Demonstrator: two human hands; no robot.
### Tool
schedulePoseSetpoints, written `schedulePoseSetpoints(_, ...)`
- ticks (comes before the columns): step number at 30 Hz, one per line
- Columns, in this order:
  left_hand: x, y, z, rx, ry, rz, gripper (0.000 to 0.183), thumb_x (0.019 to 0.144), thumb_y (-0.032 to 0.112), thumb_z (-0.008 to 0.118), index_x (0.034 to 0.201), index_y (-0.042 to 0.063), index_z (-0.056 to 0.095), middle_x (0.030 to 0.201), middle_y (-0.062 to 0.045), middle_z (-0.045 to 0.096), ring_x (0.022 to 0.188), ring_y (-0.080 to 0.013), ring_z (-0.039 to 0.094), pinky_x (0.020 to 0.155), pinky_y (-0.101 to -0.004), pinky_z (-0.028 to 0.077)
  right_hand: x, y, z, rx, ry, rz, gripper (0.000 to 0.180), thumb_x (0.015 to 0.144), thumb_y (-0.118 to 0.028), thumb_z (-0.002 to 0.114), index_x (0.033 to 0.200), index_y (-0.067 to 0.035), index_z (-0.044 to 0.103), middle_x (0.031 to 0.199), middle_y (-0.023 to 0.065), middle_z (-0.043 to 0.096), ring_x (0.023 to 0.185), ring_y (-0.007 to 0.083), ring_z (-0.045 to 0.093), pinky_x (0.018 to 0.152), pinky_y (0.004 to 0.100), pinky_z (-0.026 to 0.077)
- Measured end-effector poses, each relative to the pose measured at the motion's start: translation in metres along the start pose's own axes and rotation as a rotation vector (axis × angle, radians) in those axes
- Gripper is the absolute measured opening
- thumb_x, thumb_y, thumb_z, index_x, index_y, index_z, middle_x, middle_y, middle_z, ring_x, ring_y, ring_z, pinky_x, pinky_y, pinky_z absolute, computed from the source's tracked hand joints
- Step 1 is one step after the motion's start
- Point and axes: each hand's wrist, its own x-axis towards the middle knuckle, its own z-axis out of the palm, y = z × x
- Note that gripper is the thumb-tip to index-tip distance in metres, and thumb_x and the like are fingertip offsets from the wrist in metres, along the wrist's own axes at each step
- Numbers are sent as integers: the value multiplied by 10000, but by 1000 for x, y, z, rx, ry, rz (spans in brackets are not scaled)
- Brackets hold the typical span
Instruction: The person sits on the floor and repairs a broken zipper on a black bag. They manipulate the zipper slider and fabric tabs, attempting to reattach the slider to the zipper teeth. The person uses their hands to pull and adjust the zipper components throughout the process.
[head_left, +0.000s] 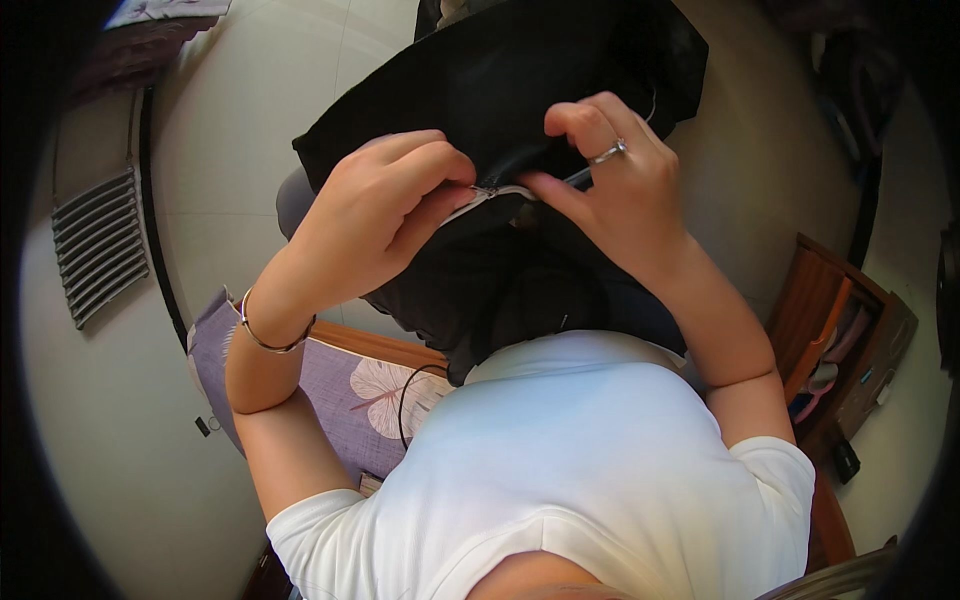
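Observation:
Black fabric (487, 97), perhaps a garment or a bag, lies over my lap. A light-edged zipper (514, 190) crosses it, with a small metal slider (489, 193) near the middle. My left hand (382, 199) pinches the zipper just left of the slider between thumb and fingers. A bracelet circles that wrist. On the right, the thumb of my right hand (622, 172) touches the zipper's edge, while its fingers are curled and raised apart from the thumb. That hand wears a ring. Below the zipper, part of the fabric is dark and hard to make out.
A bed with a purple flowered sheet (345, 397) is behind my left arm, a dark cable (403, 397) across it. To the right stands a wooden cabinet (810, 337) with an open drawer holding things. A radiator (101, 244) is at the left wall above pale floor tiles (240, 142).

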Motion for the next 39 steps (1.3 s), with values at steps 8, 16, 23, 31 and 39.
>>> schedulePoseSetpoints(8, -6, 2, -12, -155, -45, -84, 90, 780, -55, 602, 813, -17, 527, 712, -97, 503, 609, -208, 478, 547, -275, 376, 21, 0, 20, -71, 116, -147, 476, 599, -99, 756, 999, -103, 498, 973, 86, 533, 933, 283, 572, 771, 369, 488)
schedulePoseSetpoints(16, -15, -2, -23, -168, 54, -65, 93, 777, -55, 619, 817, -17, 544, 711, -96, 510, 605, -208, 471, 540, -277, 373, 42, 42, 28, -315, 166, -136, 213, 798, -73, 577, 1003, -119, 607, 994, 97, 562, 928, 274, 582, 754, 355, 509)
schedulePoseSetpoints(23, -29, -13, -45, -119, 170, -141, 105, 797, -53, 598, 806, -16, 500, 708, -75, 444, 634, -176, 436, 582, -254, 352, 66, 89, -33, 157, -57, 27, 137, 824, -18, 603, 954, -15, 647, 866, 98, 645, 865, 221, 654, 775, 309, 527)
schedulePoseSetpoints(31, -52, -41, -70, -295, 365, -283, 60, 884, 17, 551, 887, 9, 491, 798, 0, 412, 741, -93, 378, 684, -193, 324, 124, 65, -107, 455, -727, 85, 137, 920, -147, 568, 979, -33, 616, 735, -62, 500, 658, 15, 434, 603, 167, 369)
schedulePoseSetpoints(39, -51, -101, -112, -343, -154, -262, 124, 852, 59, 616, 854, 20, 499, 772, 23, 427, 714, -49, 373, 613, -190, 329, 118, 69, -61, 445, -1017, 251, 220, 928, -232, 564, 821, -48, 620, 657, -73, 479, 614, 21, 421, 556, 200, 368)
